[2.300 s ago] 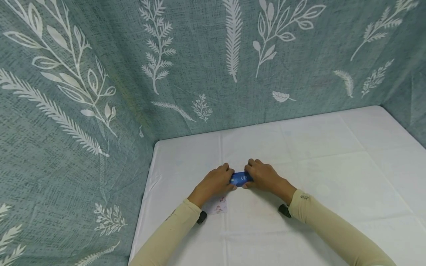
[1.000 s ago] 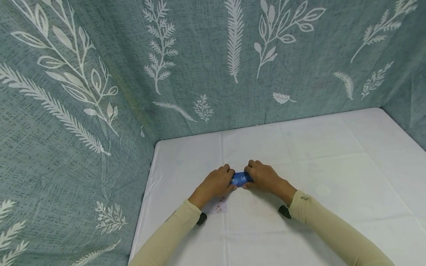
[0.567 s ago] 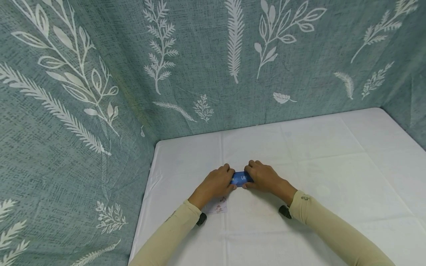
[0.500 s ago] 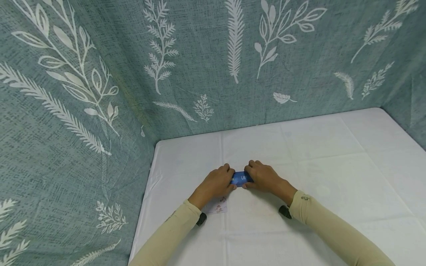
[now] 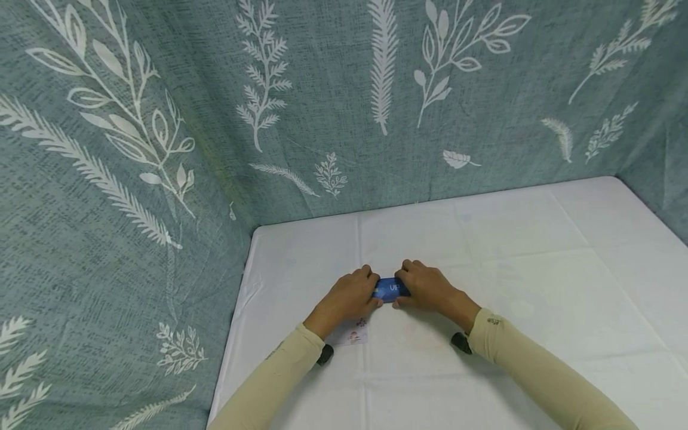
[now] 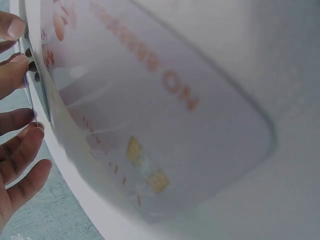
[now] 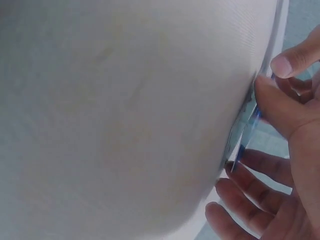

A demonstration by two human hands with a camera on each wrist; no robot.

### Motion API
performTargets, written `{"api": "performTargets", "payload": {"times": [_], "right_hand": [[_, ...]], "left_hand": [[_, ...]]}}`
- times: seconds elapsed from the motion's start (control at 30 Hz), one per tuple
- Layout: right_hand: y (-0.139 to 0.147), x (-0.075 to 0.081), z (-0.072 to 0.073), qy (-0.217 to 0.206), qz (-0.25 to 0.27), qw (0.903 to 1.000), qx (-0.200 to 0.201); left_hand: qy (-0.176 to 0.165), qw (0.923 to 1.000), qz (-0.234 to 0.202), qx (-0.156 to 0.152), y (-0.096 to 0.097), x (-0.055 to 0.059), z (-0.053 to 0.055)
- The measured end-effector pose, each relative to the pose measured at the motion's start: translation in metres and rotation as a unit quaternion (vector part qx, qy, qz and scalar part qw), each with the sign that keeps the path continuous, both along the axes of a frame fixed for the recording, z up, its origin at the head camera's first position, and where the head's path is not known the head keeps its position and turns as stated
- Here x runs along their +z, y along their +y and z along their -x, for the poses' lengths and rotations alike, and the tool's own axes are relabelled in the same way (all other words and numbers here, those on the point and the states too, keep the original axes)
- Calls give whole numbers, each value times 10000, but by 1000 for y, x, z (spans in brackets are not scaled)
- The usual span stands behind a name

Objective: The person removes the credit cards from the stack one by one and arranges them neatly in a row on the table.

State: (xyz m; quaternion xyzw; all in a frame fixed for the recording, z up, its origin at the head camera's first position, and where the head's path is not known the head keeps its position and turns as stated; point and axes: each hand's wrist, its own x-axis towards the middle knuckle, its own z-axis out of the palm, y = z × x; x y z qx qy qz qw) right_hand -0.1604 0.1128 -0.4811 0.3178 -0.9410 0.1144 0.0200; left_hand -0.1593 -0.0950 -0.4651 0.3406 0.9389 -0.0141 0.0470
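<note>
A blue card printed "VIP" is held level between both hands, close over the white table. Its left end is pinched by my left hand, thumb at the near edge and fingers at the far one. My right hand grips the right end in the same way, so both ends are covered. Seen edge-on in the right wrist view, the blue card has another thin edge close beneath it. A pale card with orange lettering and a gold patch lies flat below my left wrist, partly hidden in the head view.
The table has a white creased cloth. Grey-green curtains with white leaf prints stand along its back and left edges. Dark wrist cameras hang under the beige sleeves.
Both hands keep their hold on the blue card in the same spot. Light on the card's left part shifts slightly, and the head view drifts a little.
</note>
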Motion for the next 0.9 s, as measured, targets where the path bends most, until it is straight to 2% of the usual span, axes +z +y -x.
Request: {"api": "performTargets", "payload": {"times": [0.9], "right_hand": [[2,5,-6,252,76,9996,140]], "left_hand": [[-44,9998,-185,-29,-5,11,-13]]}}
